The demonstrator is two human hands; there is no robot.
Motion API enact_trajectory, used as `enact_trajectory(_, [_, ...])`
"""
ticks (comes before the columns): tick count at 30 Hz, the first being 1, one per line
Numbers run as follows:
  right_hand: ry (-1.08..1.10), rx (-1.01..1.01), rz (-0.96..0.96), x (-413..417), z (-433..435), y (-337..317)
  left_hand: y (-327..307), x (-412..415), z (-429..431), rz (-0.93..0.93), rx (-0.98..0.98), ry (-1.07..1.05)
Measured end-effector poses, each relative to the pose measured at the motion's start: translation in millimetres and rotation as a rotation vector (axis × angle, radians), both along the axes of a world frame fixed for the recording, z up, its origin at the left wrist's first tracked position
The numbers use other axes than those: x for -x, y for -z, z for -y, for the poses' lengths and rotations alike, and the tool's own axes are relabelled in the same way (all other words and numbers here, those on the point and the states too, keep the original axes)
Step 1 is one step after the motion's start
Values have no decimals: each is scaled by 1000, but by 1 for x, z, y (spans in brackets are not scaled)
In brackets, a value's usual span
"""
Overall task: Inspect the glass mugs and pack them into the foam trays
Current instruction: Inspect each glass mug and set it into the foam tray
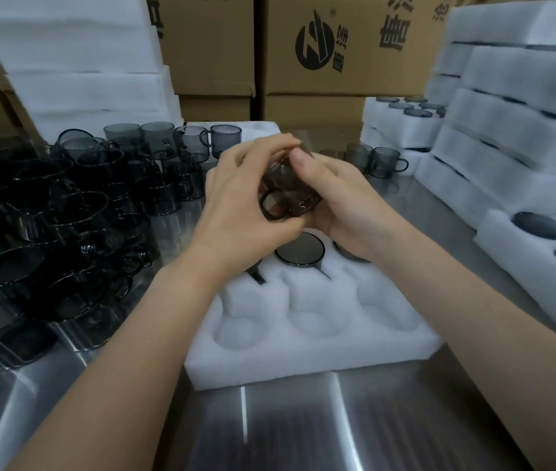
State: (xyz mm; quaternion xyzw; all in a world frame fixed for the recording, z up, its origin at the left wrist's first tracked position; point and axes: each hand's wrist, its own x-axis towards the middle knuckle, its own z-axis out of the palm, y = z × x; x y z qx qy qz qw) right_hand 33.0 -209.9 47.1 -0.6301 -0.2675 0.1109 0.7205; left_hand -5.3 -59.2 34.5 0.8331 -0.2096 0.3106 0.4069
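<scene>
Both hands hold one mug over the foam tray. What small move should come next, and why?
Probably lower the mug, held by the left hand and right hand, into an empty front pocket of the foam tray; the row behind already holds packed mugs.

two hands [246, 198] [348, 202], one held mug [283, 188]

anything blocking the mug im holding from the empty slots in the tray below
Nothing visible does. The left hand and right hand hold the mug above the foam tray; its three near pockets lie open and empty. The packed mugs sit in the row behind.
</scene>
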Motion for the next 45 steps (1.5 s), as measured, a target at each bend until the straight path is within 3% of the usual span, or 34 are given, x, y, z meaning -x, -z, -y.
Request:
enact_trajectory(4, [300,109,284,1,-5,4,0,-2,4,-18,-61,-23])
enact_trajectory(6, [349,148,369,3,-8,4,1,-4,6,2,-74,-30])
enact_trajectory(12, [307,0,107,7,-6,-3,4,-2,7,129,-1,-3])
enact_trajectory(19, [160,-143,-117,-3,2,-4,3,-2,2,109,-14,85])
enact_trajectory(26, [-247,-239,-305,-9,2,0,0,1,4,40,67,128])
enact_trajectory(30, [-102,-192,-211,-5,2,0,-2,0,4,55,-32,78])
enact_trajectory(34, [160,-32,78,-4,-6,7,0,-2,7,16,-41,-25])
enact_trajectory(36, [227,20,131,-3,-8,8,1,-2,9,48,-42,-75])
enact_trajectory(40, [251,4,58,-3,-6,5,-1,1,11,105,-30,-53])
enact_trajectory(45, [180,-177,-166,-2,-3,-2,1,2,10,199,-99,11])
